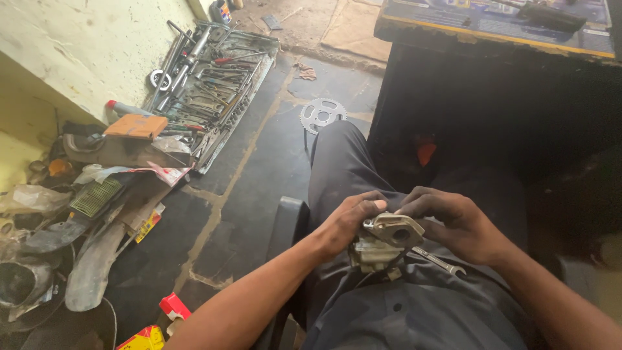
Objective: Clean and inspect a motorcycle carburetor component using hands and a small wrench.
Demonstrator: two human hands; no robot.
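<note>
I am seated, looking down at my lap. My left hand [346, 220] grips a small metal engine part, a carburettor-like casting [383, 243] with a round flanged opening facing up. My right hand [453, 223] curls over the same part from the right, fingers touching its flange. A slim open-ended spanner [440, 261] lies on my lap just under my right hand; whether the hand holds it is unclear.
A metal tray of spanners, sockets and screwdrivers [207, 84] lies on the stone floor at the upper left. A chain sprocket [322, 114] lies beyond my knee. Plastic parts and rubbish [71, 227] crowd the left wall. A dark cabinet [492, 110] stands at right.
</note>
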